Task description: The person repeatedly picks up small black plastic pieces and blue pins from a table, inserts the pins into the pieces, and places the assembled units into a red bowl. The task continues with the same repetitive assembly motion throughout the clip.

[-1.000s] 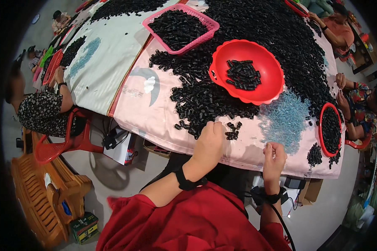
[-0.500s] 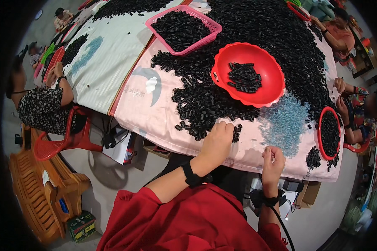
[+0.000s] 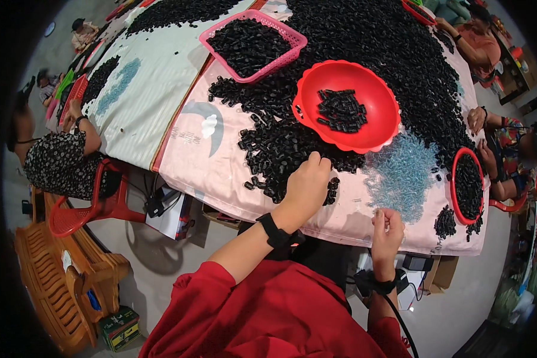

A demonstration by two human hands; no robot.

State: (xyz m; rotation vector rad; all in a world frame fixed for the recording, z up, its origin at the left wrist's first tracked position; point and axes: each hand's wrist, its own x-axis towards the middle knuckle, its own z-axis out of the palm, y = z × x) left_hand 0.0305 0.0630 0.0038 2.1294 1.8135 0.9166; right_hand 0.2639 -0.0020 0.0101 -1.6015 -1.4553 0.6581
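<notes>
My left hand (image 3: 306, 188) reaches over the near edge of a heap of small black plastic pieces (image 3: 268, 149). Its fingers curl downward and together, and their tips are hidden behind the hand, so what they grip cannot be made out. Closer to the table's front edge, my right hand (image 3: 388, 231) is raised with thumb and forefinger pinched; anything between them is too small to name. Just beyond it lies a patch of small clear bluish pieces (image 3: 403, 176). A red scalloped bowl (image 3: 379, 110) holds a small pile of black pieces and rests beyond both hands.
A pink basket (image 3: 244, 76) full of black pieces stands at the far left of the bowl. At right is a red oval tray (image 3: 455, 197) of black pieces, beside a small loose pile (image 3: 445, 222). Other people sit around the tables. A cable runs along my right forearm.
My left hand has moved slightly away from me and left, further over the black pieces. My right hand keeps its pinch in nearly the same place. The view has shifted a little.
</notes>
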